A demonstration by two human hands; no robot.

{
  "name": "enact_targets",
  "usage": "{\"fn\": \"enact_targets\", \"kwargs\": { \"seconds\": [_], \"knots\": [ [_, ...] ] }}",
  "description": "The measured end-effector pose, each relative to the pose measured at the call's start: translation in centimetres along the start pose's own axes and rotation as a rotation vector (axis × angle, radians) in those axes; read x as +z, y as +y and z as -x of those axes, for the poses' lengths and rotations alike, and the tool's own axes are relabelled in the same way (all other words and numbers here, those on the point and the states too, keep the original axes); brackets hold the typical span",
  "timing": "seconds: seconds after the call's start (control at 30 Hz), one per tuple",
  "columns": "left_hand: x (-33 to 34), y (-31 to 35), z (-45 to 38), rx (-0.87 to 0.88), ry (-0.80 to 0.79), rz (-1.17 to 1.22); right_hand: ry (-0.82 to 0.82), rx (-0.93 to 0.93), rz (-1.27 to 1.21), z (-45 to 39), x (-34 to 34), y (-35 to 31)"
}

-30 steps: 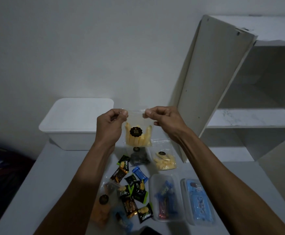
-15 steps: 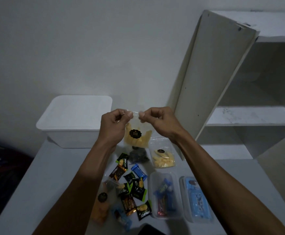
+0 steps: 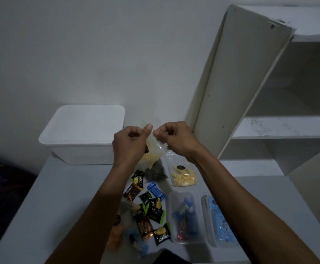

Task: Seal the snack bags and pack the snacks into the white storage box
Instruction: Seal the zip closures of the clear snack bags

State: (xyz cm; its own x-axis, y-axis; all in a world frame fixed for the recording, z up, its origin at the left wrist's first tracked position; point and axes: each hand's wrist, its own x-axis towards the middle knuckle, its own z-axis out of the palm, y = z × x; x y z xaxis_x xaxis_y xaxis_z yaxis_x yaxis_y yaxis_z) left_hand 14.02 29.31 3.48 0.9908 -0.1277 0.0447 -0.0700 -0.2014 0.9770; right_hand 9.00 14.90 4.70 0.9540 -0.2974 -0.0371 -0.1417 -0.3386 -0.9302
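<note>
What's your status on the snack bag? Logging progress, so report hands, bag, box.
Left hand and right hand both pinching top of clear snack bag, held above table. White storage box lid on, nothing packed. Loose snacks underneath, no obstruction.

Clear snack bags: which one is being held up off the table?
The bag of yellow snacks pinched between both hands; the other yellow-snack bag lies flat on the table.

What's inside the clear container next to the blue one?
The clear container holds blue-wrapped snacks with some red at the near end. The dim light and cloudy walls hide the count and whatever lies underneath.
</note>
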Motion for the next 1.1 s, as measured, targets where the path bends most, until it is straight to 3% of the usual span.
{"fn": "enact_targets", "kwargs": {
  "seconds": [0.23, 0.9, 1.0, 1.1],
  "knots": [
    [0.9, -0.4, 0.2, -0.174, 0.023, 0.097, 0.081, -0.040, -0.005, -0.1, 2.3, 0.8],
    [0.6, -0.6, 0.7, -0.362, -0.016, 0.125, 0.097, 0.065, -0.001, 1.0, 3.7, 2.7],
    [0.5, -0.9, 1.1, -0.332, -0.014, 0.127, 0.113, 0.030, 0.067, 1.1, 3.8, 2.7],
    [-0.3, -1.5, 0.8, -0.194, 0.049, 0.069, 0.050, -0.032, 0.206, 1.0, 2.6, 2.2]
  ]
}}
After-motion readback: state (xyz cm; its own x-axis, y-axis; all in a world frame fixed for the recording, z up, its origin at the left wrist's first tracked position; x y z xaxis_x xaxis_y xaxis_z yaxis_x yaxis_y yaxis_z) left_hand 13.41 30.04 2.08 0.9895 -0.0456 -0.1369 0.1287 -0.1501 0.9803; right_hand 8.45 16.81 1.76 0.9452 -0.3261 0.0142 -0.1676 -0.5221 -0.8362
